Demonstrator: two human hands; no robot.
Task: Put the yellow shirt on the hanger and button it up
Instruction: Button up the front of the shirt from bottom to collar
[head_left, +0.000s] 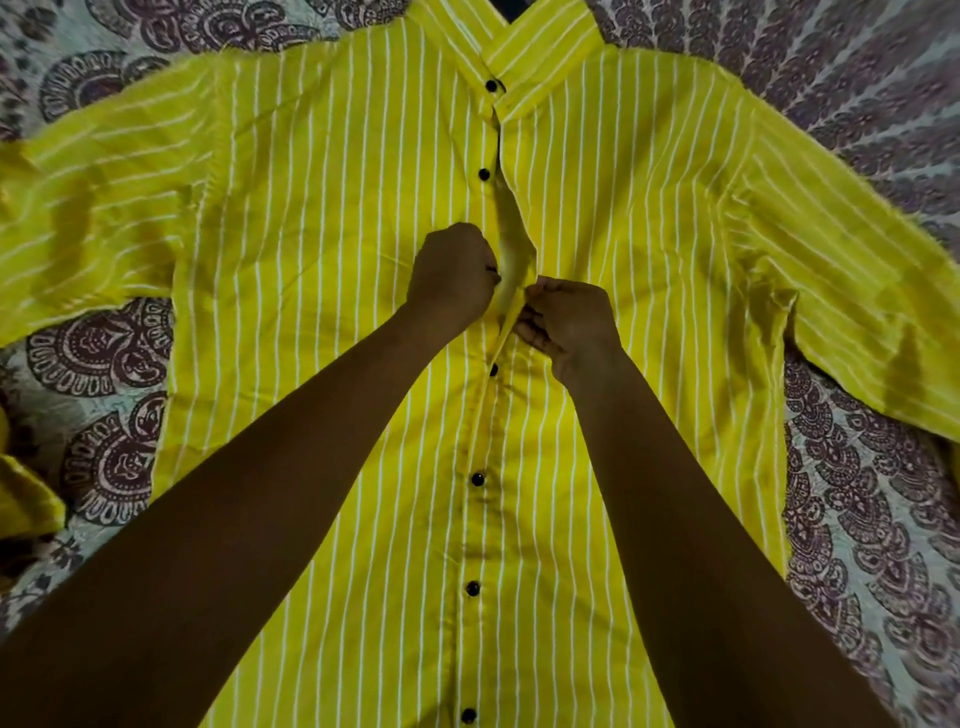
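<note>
The yellow shirt (322, 260) lies face up and spread flat on a bed, collar (519, 47) far from the person and hem near, so its long axis, the front opening, runs almost straight away from them. It is thin woven cloth with narrow white stripes, softly creased at the armpits, both sleeves thrown out to the sides. Small round black buttons (478, 479) mark the opening; below the hands the front lies closed and flat, while from the hands up toward the collar the two edges part into a narrow gap (511, 234). Whether the two upper buttons are fastened I cannot tell, and no hanger is plainly visible. That gap lies directly between the hands, so the coming move looks like drawing the two edges sideways together. The left hand (451, 275) is curled tight on the left edge, pinching the cloth, with a dark speck at its fingertips that may be the button. The right hand (566, 322), slightly nearer the person, pinches the opposite edge between thumb and bent fingers, lifting it into a small ridge. Both are about equally near the gap. Underneath, the bedspread (857, 519) is pale quilted cloth printed with dark paisley shapes.
</note>
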